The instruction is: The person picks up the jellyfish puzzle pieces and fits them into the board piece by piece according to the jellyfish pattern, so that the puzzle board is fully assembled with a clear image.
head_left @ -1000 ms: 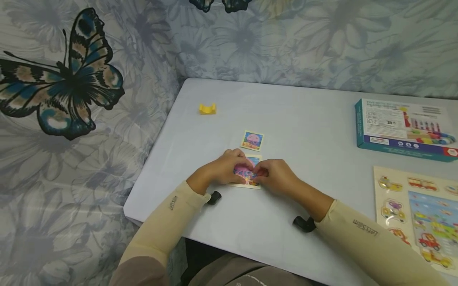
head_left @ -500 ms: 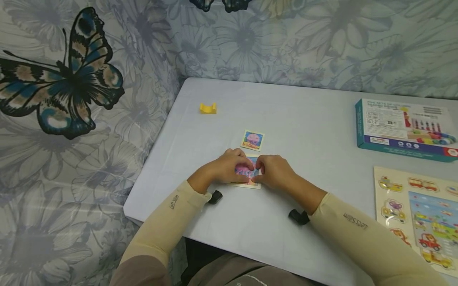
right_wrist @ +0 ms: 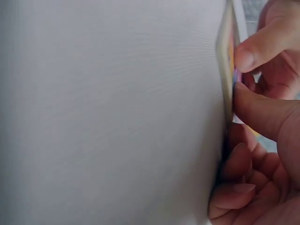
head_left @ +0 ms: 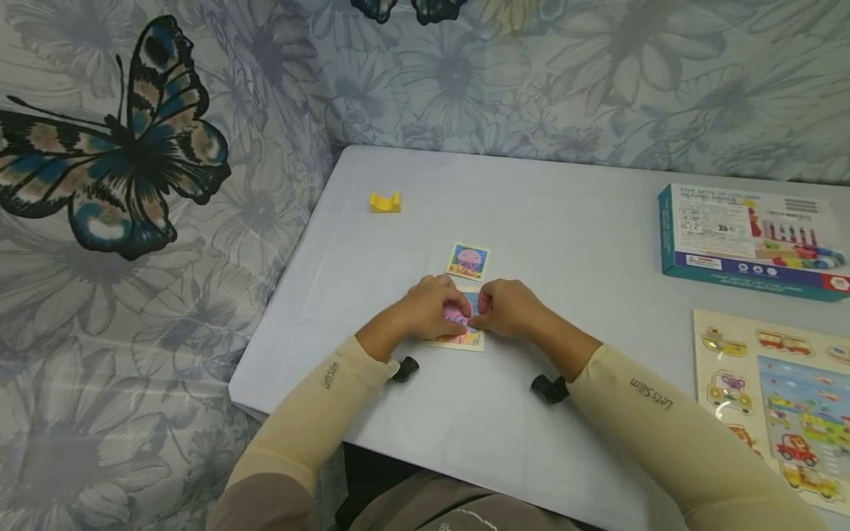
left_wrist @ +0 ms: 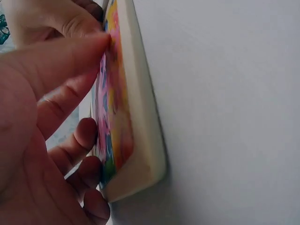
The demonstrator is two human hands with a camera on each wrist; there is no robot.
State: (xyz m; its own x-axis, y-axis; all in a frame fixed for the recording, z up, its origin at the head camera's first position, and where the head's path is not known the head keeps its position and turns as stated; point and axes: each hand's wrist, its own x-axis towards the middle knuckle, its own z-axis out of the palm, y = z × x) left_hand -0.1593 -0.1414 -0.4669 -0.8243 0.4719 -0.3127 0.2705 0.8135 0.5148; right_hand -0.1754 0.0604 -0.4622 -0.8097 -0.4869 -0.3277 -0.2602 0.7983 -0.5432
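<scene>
A small jigsaw puzzle in a pale tray (left_wrist: 140, 89), with a pink and blue picture, lies flat on the white table between the hands. My left hand (head_left: 428, 306) arches over its left part; in the left wrist view the thumb (left_wrist: 70, 56) presses on the pieces near the rim and the other fingers lie loosely bent at the picture. From the other side my right hand (head_left: 510, 310) meets it, thumb (right_wrist: 260, 110) on the picture and fingers bent at the right edge. Just beyond lies a small picture card (head_left: 468, 262) showing a pink jellyfish. The hands cover much of the puzzle.
A yellow notched block (head_left: 385, 203) sits at the far left of the table (head_left: 564, 221). On the right are a teal-sided toy box (head_left: 750, 240) and a wooden vehicle puzzle board (head_left: 730, 346). A black wrist camera (head_left: 550, 389) is under the right forearm.
My right hand has shifted slightly up and left, its bent fingers loosening while the thumb moves onto the puzzle. The left hand has edged slightly right, its thumb sliding along the lower part.
</scene>
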